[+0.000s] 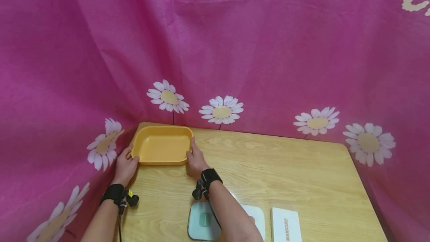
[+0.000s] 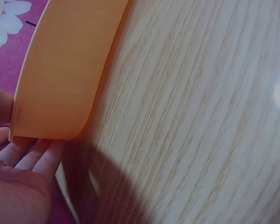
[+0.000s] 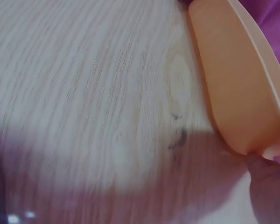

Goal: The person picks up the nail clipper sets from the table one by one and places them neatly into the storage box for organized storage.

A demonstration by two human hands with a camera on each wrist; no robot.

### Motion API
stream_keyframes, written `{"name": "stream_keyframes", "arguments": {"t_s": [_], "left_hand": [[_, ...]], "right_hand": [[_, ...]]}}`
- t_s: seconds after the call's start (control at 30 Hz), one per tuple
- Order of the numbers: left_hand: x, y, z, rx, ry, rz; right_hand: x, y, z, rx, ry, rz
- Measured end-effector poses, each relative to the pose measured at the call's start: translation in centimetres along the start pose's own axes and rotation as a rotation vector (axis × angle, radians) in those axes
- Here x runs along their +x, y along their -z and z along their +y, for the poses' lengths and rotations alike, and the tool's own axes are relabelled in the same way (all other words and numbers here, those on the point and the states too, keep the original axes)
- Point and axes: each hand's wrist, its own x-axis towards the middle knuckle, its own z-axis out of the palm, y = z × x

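A shallow yellow-orange plastic tray (image 1: 162, 148) with rounded corners sits at the table's back left corner, with nothing inside it. My left hand (image 1: 125, 166) holds its left end, thumb at the front corner of the rim. At the opposite end my right hand (image 1: 196, 160) grips the tray's side, thumb near the front right corner. In the left wrist view, fingers (image 2: 39, 161) reach under the tray's end. The right wrist view has the right thumb (image 3: 263, 172) against the tray's lower corner, the other fingers mostly hidden.
Near the front of the wooden table (image 1: 268, 171) lies a mint-green case (image 1: 198, 223), partly covered by my right forearm, with a white rounded piece (image 1: 256, 216) beside it. Right of these is a white box (image 1: 285, 225) marked MANICURE. A magenta daisy-print cloth (image 1: 268, 62) hangs behind and left.
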Motion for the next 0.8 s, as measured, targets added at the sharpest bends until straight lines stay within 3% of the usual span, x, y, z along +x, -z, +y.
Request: {"name": "stream_keyframes", "arguments": {"t_s": [0.2, 0.43, 0.8], "left_hand": [[-0.5, -0.7, 0.3, -0.023, 0.003, -0.012], [-1.0, -1.8, 0.4, -0.053, -0.01, -0.032], [-1.5, -2.4, 0.6, -0.012, -0.017, -0.057]], "right_hand": [[-0.4, 0.8, 0.7, 0.123, -0.024, 0.0], [-0.7, 2.0, 0.8, 0.009, -0.046, 0.014], [-1.0, 3.1, 1.6, -0.007, -0.019, 0.002]]}}
